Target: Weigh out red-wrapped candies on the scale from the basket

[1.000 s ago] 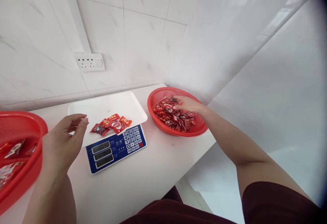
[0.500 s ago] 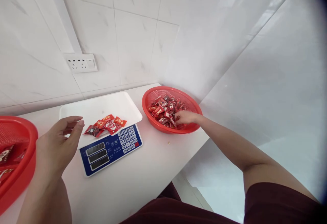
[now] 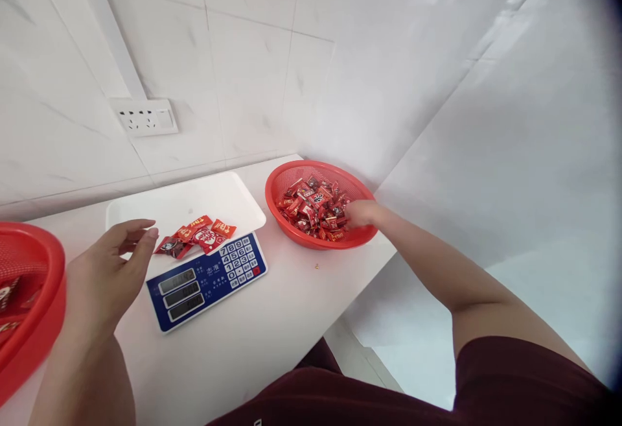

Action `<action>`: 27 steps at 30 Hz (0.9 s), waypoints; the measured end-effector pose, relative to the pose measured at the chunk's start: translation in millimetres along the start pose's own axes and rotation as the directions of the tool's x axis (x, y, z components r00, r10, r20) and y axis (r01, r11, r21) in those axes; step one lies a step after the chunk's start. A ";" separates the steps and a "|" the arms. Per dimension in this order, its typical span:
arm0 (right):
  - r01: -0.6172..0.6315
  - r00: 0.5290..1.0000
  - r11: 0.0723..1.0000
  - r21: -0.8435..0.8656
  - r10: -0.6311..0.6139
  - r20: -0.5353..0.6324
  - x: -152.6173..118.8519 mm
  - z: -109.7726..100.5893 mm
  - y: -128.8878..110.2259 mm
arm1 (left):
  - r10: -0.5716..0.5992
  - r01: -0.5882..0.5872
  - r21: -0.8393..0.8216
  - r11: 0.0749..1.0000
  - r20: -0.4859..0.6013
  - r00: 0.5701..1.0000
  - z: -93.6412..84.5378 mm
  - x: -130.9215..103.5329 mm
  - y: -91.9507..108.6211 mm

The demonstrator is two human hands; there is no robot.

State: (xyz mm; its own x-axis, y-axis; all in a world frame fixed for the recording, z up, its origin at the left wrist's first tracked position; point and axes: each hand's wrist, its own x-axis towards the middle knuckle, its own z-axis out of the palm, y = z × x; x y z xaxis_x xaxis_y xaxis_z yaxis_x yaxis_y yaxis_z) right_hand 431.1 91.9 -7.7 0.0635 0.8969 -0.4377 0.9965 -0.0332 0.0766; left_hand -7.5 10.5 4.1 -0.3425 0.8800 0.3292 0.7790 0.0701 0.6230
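My left hand hovers by the left edge of the digital scale, fingers loosely bent and a gap between thumb and forefinger, holding nothing. Beside its fingertips several red and brown wrapped sweets lie on the front of the scale's white pan. My right hand reaches inside the right side of a red mesh basket. Its fingers are at the pile of small wrapped sweets there; they look smeared, and what they hold, if anything, is not visible.
Another red basket with wrapped packets stands at the left edge, next to my left forearm. A tiny crumb lies on the white table. Tiled walls close in the back and right; a power socket is mounted behind the scale.
My right hand has shifted within the basket towards its right side, and the sweets there lie differently. My left hand keeps its pose. The whole view has moved slightly.
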 end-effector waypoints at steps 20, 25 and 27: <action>0.061 0.994 0.977 -0.202 -0.042 0.097 5.1 16.3 -24.2 | 0.062 -0.063 0.013 0.998 0.026 0.998 -2.9 -2.0 1.1; 0.223 0.955 0.974 -0.032 -0.211 0.208 -3.2 16.3 -27.7 | 0.085 -0.086 0.027 0.996 0.023 0.996 -0.9 -1.8 -2.2; 0.214 0.960 0.976 -0.048 -0.201 0.195 -7.6 17.7 -30.4 | 0.111 -0.112 0.023 0.993 0.041 0.993 1.0 -1.3 -2.6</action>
State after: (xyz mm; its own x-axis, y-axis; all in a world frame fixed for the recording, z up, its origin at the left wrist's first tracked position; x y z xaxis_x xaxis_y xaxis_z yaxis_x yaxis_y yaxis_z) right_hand 401.3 78.3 -22.6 -0.1289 0.7814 -0.6106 0.9833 0.1807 0.0237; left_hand -8.6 9.6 1.4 -0.2317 0.9008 0.3671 0.8246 -0.0183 0.5654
